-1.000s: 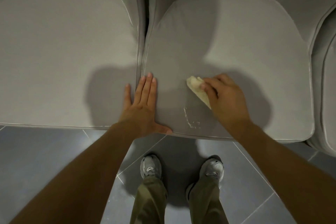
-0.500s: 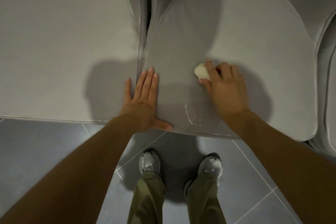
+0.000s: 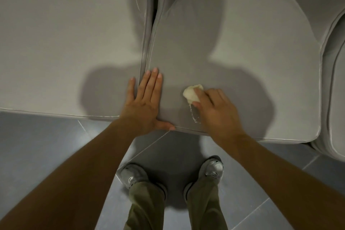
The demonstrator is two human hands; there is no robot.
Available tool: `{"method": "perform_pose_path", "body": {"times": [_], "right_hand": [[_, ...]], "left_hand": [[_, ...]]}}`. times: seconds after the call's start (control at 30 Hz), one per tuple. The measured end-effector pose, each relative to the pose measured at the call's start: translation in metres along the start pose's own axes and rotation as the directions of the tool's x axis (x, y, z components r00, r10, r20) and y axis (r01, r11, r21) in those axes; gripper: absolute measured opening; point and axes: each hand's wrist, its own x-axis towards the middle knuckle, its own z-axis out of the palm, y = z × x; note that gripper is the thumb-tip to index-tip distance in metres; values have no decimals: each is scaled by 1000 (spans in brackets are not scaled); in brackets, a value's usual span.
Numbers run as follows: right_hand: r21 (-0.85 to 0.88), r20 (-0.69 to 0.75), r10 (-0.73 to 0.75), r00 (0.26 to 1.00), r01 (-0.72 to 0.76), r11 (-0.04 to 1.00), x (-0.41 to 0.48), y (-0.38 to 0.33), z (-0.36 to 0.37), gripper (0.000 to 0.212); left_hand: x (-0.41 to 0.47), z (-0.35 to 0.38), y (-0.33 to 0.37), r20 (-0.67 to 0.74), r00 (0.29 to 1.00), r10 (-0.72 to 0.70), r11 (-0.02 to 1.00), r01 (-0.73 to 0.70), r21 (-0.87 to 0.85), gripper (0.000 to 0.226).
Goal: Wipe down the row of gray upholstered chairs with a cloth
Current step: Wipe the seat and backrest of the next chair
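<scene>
Left of the left hand (image 3: 145, 102) lies one gray seat (image 3: 65, 43). That hand is spread flat, fingers straight, pressing the near corner of the middle seat (image 3: 242, 52), thumb along its front edge. Just right of it, the bunched cloth (image 3: 191, 93) is pinched under the right hand's (image 3: 214, 112) curled fingers against the cushion. A pale mark (image 3: 195, 115) sits just below the cloth, so this looks like spot-scrubbing; the next move calls for firm strokes over it. Farther right is a third seat (image 3: 337, 89). Below both hands is gray tiled floor (image 3: 37, 145).
</scene>
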Motion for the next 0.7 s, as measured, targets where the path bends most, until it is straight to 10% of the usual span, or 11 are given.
{"method": "perform_pose_path", "body": {"times": [0.2, 0.47, 0.63, 0.7], "right_hand": [[-143, -56, 400, 915, -404, 903, 0, 16, -6, 42], [-13, -65, 282, 957, -283, 959, -24, -65, 9, 40], [-77, -52, 565, 823, -567, 820, -11, -39, 4, 36], [-74, -96, 473, 876, -481, 874, -14, -69, 18, 30]], "left_hand": [[-2, 3, -4, -50, 998, 32, 999, -33, -29, 125], [-5, 5, -31, -142, 987, 71, 997, -75, -21, 129], [-11, 9, -53, -148, 982, 121, 991, -110, 78, 119], [-8, 13, -51, -169, 978, 125, 990, -110, 93, 123]]}}
